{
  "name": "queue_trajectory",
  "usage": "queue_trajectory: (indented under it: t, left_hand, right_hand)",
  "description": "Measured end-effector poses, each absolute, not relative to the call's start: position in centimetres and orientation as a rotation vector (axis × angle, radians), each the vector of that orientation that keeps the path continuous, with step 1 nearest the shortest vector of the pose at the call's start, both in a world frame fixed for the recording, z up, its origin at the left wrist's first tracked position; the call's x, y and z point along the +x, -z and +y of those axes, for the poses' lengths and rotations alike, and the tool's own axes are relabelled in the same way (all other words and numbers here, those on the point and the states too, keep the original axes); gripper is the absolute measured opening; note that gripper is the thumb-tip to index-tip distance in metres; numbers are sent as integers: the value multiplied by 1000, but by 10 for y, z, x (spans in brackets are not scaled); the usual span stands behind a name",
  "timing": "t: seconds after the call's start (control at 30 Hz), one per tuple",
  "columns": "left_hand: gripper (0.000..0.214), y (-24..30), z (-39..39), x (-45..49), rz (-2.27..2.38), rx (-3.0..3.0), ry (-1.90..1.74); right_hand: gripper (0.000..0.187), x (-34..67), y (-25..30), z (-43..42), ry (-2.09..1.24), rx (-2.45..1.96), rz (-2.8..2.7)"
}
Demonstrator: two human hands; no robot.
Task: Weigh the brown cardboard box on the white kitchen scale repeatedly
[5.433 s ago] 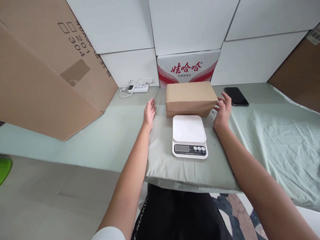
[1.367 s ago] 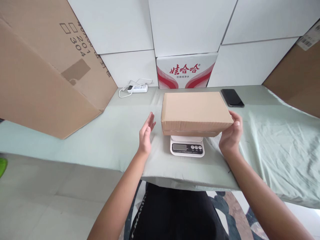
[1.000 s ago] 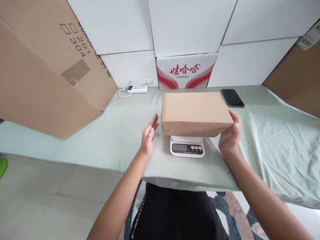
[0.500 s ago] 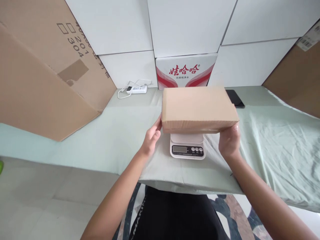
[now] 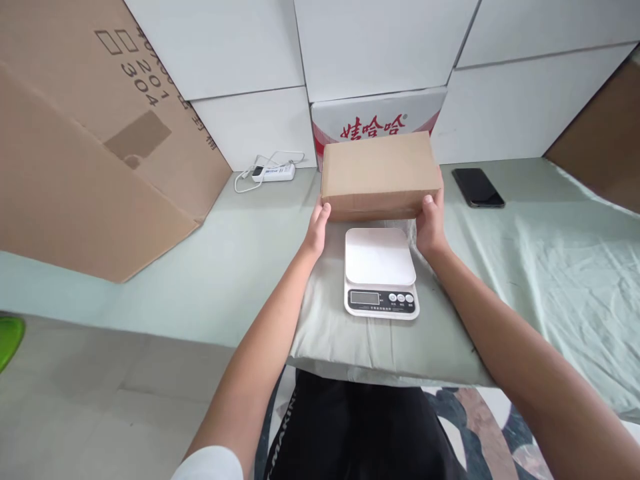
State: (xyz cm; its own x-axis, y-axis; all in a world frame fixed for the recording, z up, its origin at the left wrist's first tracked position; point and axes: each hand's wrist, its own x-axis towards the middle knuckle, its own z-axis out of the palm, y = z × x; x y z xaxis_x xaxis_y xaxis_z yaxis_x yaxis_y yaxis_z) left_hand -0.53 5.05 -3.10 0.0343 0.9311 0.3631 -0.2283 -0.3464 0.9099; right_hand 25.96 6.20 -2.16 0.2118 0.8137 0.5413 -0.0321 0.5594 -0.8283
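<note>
Left hand (image 5: pixel 317 229) and right hand (image 5: pixel 431 223) clamped on box (image 5: pixel 381 168) ends, scale (image 5: pixel 380 257) just bodyside of grip. Looks like carrying step; next move needs even squeeze.

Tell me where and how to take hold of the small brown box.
Take the brown box by its two short ends, the left grip coming from the left, the right grip from the right. It is wide, low and flat-sided, with no handle in view, so pressing opposite ends should likely keep it level.
</note>
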Motion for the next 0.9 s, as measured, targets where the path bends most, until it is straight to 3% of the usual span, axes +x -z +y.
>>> queue_trajectory:
  t: [0.73, 0.9]
  left_hand:
    - [86, 34, 36, 2, 850, 1322, -1393]
    - [87, 36, 34, 1, 853, 1323, -1392]
  right_hand:
    - [63, 270, 53, 72, -768, -814, -1047]
    - [68, 271, 53, 71, -744, -837, -1045]
